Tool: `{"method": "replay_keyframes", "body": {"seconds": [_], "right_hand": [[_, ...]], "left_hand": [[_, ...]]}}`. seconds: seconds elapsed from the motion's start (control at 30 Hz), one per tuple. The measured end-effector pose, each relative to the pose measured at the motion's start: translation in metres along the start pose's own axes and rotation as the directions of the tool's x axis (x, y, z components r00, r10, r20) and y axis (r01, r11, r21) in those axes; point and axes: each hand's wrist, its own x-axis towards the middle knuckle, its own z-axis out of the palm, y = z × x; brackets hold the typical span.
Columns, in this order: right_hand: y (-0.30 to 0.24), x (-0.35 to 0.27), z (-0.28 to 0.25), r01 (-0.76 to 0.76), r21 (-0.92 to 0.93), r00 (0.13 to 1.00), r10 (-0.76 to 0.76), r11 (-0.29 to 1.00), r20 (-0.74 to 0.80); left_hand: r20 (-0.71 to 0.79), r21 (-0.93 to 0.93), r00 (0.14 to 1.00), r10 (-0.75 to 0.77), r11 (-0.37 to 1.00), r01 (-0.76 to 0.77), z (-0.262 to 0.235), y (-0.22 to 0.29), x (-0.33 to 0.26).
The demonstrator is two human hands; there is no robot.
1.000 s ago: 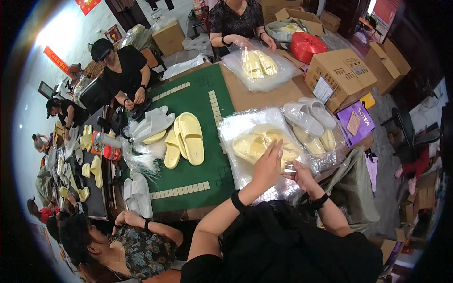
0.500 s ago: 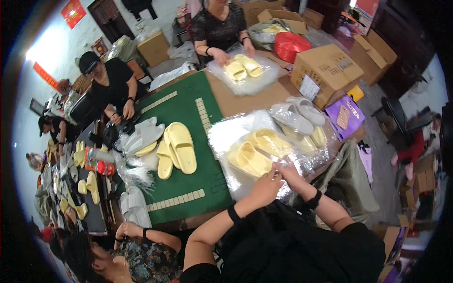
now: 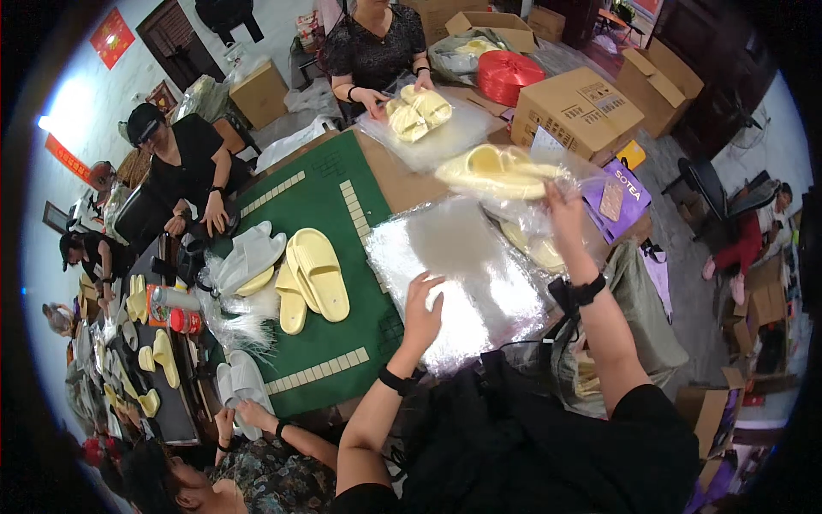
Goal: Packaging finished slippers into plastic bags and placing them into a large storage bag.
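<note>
The bagged pair of yellow slippers [image 3: 497,171] is in the air, lifted above the far right corner of the stack of clear plastic bags [image 3: 462,283] that lies flat on the table. The right hand [image 3: 561,206] holds this bag from below, its fingers closed on the loose plastic at the near end, so the slippers hang a little to the left of the hand. The left hand [image 3: 421,304] lies with open, spread fingers on the near left part of the stack and grips nothing.

To do this step well, I think the right hand should keep a firm pinch on the plastic, because the slippers are heavy for such a thin film and can slide out of the open end if the bag tilts. The left hand does good work by pressing the stack down, so that the top sheets do not lift with the bag.

Left of the stack is a green mat [image 3: 317,214] with a loose pair of yellow slippers [image 3: 312,274] on it. Right of the stack, below the lifted bag, more bagged slippers [image 3: 535,248] lie in a pile. Beyond the stack a person in black [image 3: 377,51] handles another yellow pair, and a cardboard box [image 3: 582,107] stands to the far right.
</note>
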Motion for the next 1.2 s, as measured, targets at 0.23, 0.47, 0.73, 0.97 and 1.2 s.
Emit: {"method": "replay_keyframes", "body": {"seconds": [0.23, 0.47, 0.73, 0.97, 1.2], "right_hand": [[0.085, 0.051, -0.043, -0.403, -0.207, 0.912, 0.409, 0.891, -0.016], [0.12, 0.04, -0.061, -0.483, 0.131, 0.876, 0.479, 0.866, 0.06], [0.115, 0.009, -0.056, -0.413, -0.045, 0.904, 0.404, 0.909, -0.138], [0.115, -0.132, -0.026, -0.189, -0.705, 0.979, 0.191, 0.683, -0.078], [0.15, -0.164, -0.035, -0.175, -0.654, 0.942, 0.319, 0.735, 0.105]], "left_hand": [[-0.295, -0.038, 0.88, -0.373, 0.924, 0.38, -0.037, -0.094, -0.007], [-0.696, 0.176, 0.586, -0.415, 0.693, 0.699, -0.093, -0.146, -0.002], [-0.576, 0.159, 0.492, -0.653, 0.501, 0.851, -0.136, -0.189, 0.004], [-0.688, 0.009, 0.482, -0.542, 0.658, 0.753, -0.147, -0.219, 0.016], [-0.312, -0.236, 0.615, -0.725, 0.686, 0.689, -0.146, -0.188, 0.036]]}}
